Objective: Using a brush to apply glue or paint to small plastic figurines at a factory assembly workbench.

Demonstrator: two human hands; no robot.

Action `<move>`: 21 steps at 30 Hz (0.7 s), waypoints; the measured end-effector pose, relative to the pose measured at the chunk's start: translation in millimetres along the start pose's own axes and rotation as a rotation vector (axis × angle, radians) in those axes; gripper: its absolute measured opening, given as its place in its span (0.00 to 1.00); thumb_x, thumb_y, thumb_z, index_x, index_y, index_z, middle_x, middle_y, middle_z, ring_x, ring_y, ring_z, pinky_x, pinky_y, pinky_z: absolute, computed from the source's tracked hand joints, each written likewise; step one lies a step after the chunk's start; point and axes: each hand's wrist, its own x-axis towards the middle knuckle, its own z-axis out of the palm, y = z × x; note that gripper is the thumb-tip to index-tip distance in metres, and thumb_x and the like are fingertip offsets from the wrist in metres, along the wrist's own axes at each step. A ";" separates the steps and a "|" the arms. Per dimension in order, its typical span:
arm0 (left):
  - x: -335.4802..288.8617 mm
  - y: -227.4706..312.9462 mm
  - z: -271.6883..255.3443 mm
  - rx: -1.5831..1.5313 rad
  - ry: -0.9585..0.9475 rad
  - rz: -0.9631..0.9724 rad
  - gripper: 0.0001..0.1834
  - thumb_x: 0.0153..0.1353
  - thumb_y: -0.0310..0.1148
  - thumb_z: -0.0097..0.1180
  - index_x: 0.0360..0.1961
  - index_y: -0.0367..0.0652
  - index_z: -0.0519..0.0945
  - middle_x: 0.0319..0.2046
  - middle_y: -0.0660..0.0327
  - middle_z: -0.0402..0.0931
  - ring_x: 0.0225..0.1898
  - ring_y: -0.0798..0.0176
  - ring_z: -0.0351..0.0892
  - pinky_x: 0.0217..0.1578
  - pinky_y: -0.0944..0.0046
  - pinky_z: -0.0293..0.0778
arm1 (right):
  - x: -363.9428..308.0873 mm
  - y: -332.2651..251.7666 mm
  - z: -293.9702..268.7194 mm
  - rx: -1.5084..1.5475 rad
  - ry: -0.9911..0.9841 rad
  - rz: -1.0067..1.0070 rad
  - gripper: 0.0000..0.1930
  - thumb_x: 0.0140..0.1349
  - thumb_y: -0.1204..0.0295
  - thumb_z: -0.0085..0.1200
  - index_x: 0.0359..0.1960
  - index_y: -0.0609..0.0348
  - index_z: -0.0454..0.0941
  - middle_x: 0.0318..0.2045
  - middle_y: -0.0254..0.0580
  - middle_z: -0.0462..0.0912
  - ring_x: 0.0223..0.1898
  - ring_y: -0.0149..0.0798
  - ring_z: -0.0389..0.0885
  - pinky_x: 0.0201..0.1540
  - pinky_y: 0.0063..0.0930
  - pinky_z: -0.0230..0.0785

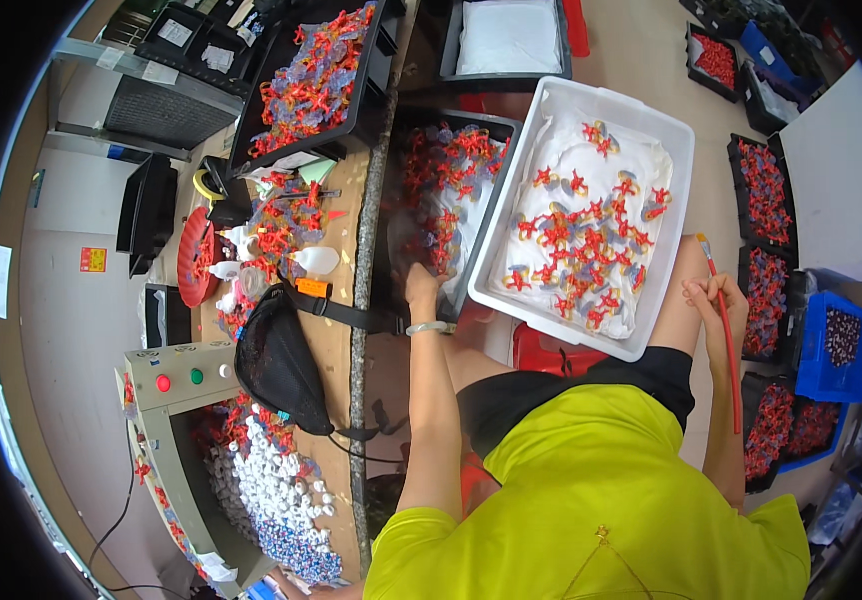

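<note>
Hands at two trays of small red painted figures

We see the left hand [419, 285] reaching into the black tray [507, 130], fingers curled down among the red figures [443, 165]; whether it pinches one we cannot tell. The right hand [719, 300] pinches a red-handled paintbrush [723, 330], held upright just beside the white tray [679, 200], which rests on our lap, lined with white cloth and scattered figures.
</note>
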 end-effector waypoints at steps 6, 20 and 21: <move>-15.6 25.0 -1.7 0.149 0.003 -0.023 0.17 0.48 0.32 0.66 0.38 0.37 0.77 0.39 0.45 0.77 0.43 0.43 0.78 0.43 0.51 0.76 | -14.1 1.5 -7.5 0.064 0.046 0.039 0.13 0.61 0.78 0.54 0.23 0.55 0.62 0.30 0.44 0.79 0.32 0.29 0.77 0.39 0.21 0.70; -156.9 131.7 -108.6 -1.750 -0.109 0.437 0.35 0.59 0.19 0.54 0.65 0.36 0.51 0.62 0.48 0.58 0.59 0.47 0.67 0.57 0.54 0.70 | -22.6 -11.5 5.0 0.180 -0.167 0.014 0.01 0.63 0.78 0.50 0.33 0.62 0.71 0.34 0.44 0.81 0.38 0.30 0.78 0.44 0.22 0.69; -178.2 145.6 -110.4 -1.812 -0.174 0.416 0.37 0.57 0.22 0.57 0.65 0.36 0.53 0.61 0.50 0.60 0.59 0.48 0.67 0.58 0.51 0.68 | -24.3 -15.5 10.2 0.306 -0.253 -0.013 0.05 0.65 0.77 0.47 0.41 0.63 0.72 0.36 0.43 0.81 0.40 0.31 0.79 0.45 0.23 0.69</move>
